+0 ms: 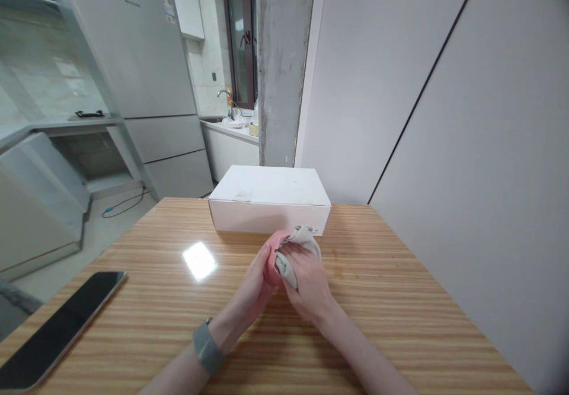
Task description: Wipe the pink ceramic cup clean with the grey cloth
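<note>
Both hands closed on a bundled sock, just short of the white box.

I saw my left hand (255,285) and right hand (306,282) pressed together, each grip clamped on a grey-and-pink sock (291,252) held low over the worktop (400,300). The white box (271,199) sat just beyond the grips; a dark phone (57,330) lay well off to their left.

white box (271,199) blocking ahead, phone (60,324) far left, bare tabletop (400,300) right
</note>
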Tool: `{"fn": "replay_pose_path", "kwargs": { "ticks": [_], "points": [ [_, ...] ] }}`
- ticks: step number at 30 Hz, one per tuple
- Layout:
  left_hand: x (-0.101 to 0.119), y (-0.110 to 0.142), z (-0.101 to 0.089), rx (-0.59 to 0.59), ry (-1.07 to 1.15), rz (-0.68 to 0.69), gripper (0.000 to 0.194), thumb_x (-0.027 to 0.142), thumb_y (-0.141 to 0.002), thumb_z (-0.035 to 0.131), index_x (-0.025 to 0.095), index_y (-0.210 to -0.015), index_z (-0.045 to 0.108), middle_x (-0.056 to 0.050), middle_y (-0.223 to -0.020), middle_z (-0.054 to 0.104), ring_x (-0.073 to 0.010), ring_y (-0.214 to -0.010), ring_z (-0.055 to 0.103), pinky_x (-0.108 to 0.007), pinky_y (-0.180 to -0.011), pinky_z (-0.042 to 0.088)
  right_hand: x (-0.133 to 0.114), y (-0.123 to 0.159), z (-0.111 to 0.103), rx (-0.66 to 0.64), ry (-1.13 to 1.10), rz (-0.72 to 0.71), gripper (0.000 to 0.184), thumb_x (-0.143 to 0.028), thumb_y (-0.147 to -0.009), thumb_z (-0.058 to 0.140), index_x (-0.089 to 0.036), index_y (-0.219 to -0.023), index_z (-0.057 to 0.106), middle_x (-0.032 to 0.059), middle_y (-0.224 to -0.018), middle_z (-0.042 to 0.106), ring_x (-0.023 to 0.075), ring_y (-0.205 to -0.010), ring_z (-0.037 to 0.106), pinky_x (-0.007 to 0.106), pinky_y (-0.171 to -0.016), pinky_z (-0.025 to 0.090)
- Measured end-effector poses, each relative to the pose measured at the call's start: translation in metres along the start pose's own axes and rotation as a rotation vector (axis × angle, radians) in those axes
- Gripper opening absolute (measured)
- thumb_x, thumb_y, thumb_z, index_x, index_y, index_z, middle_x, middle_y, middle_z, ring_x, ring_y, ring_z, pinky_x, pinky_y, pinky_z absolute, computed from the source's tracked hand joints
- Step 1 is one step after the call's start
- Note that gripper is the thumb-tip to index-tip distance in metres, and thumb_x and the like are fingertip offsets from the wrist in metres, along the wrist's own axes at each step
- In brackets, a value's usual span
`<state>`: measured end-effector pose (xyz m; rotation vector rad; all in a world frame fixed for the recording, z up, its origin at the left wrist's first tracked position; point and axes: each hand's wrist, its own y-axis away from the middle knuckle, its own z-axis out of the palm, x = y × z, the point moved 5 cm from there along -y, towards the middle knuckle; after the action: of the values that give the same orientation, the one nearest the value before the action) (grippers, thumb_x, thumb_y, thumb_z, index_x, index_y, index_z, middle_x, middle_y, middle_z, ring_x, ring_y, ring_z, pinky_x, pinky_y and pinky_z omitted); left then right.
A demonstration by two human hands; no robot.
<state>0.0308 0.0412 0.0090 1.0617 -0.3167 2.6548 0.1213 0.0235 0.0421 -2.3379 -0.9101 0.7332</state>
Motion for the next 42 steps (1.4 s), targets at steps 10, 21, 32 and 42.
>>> {"fn": "replay_pose_path", "kwargs": {
  "ticks": [10,21,32,42],
  "points": [
    [0.02,-0.004,-0.024,0.122,-0.227,-0.297,0.054,0.054,-0.084,0.047,0.007,-0.094,0.071,-0.011,-0.085,0.074,-0.0239,-0.084,0.066,-0.034,-0.089,0.045,-0.012,0.01,0.002,-0.106,-0.021,-0.328,0.055,-0.028,-0.072,0.045,-0.008,-0.123,0.05,0.0179,-0.122,0.061,0.0286,-0.115,0.055,0.045,-0.102,0.04],
    [0.005,-0.007,-0.028,0.046,-0.395,-0.182,0.049,0.05,-0.084,0.054,0.016,-0.117,0.064,-0.008,-0.119,0.066,-0.0288,-0.123,0.05,-0.042,-0.106,0.034,0.006,0.004,-0.006,-0.02,-0.187,-0.106,0.029,-0.024,-0.088,0.036,-0.018,-0.105,0.058,0.0117,-0.109,0.066,0.0246,-0.107,0.059,0.045,-0.098,0.043],
    [0.013,-0.001,-0.011,0.038,-0.105,-0.289,0.055,0.056,-0.084,0.049,0.009,-0.107,0.067,-0.014,-0.104,0.071,-0.0287,-0.109,0.06,-0.041,-0.105,0.035,-0.012,0.014,0.001,-0.031,-0.047,-0.307,0.045,-0.031,-0.08,0.041,-0.01,-0.117,0.054,0.0172,-0.112,0.065,0.0288,-0.107,0.06,0.046,-0.096,0.045],
    [0.006,-0.01,-0.026,0.035,-0.373,-0.104,0.039,0.045,-0.083,0.058,0.018,-0.11,0.067,-0.006,-0.124,0.063,-0.0254,-0.127,0.046,-0.038,-0.112,0.024,0.001,0.011,-0.008,0.067,-0.223,-0.051,0.027,-0.028,-0.09,0.033,-0.02,-0.087,0.058,0.0081,-0.087,0.067,0.0227,-0.085,0.061,0.04,-0.083,0.047]
  ]
}}
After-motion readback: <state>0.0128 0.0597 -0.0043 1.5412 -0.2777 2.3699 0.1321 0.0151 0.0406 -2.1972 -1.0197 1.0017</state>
